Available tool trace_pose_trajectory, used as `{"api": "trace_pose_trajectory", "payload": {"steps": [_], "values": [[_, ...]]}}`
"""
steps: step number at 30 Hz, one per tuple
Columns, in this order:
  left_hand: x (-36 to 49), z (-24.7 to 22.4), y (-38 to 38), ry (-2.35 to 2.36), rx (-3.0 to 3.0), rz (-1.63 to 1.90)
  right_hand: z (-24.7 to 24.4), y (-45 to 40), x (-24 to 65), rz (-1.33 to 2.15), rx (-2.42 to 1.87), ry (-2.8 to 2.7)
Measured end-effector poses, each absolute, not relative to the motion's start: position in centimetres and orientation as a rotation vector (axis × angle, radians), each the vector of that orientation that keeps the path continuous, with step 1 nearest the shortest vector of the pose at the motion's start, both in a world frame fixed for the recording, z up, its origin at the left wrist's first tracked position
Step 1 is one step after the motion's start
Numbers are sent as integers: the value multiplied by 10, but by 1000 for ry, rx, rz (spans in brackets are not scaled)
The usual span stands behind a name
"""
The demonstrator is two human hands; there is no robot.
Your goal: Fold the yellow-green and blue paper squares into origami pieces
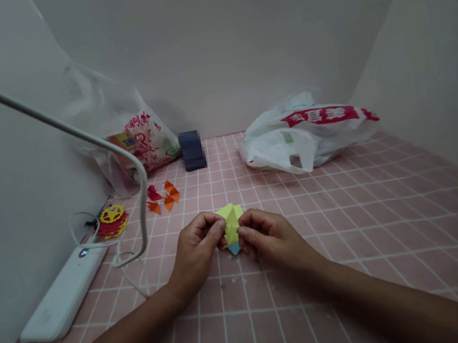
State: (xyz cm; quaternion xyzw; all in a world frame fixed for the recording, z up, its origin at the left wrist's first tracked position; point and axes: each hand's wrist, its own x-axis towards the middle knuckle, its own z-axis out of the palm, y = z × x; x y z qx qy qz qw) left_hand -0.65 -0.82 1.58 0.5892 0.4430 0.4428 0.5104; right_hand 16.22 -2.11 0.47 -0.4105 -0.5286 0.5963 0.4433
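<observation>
Pinching the yellow folded paper between left hand and right hand mid-tabletop, we judged a fold underway, needing a firm crease next.

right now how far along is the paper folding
Done: small orange folded pieces and red and yellow paper cutouts lie by the lamp base. In hand: left hand and right hand pinch a yellow folded piece with a blue tip. What's left I cannot tell; its final shape isn't clear.
</observation>
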Motion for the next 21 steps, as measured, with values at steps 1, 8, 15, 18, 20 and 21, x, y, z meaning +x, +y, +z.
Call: {"api": "trace_pose_trajectory", "payload": {"steps": [1,8,15,18,20,21], "values": [[-6,15,-8,1047,1391,1063,4,-21,163,1467,-1028,-1313],[-4,14,-9,967,1281,1099,4,-20,165,1354,-1044,-1350],[-4,14,-9,1025,1270,1079,7,-24,166,1157,-1150,-1456],[-4,13,-8,1057,1286,1096,6,-24,165,1129,-1161,-1482],[-5,13,-7,1078,1309,1106,6,-24,165,1092,-1164,-1504],[-4,12,-7,1085,1320,1106,5,-24,165,1073,-1163,-1517]]}}
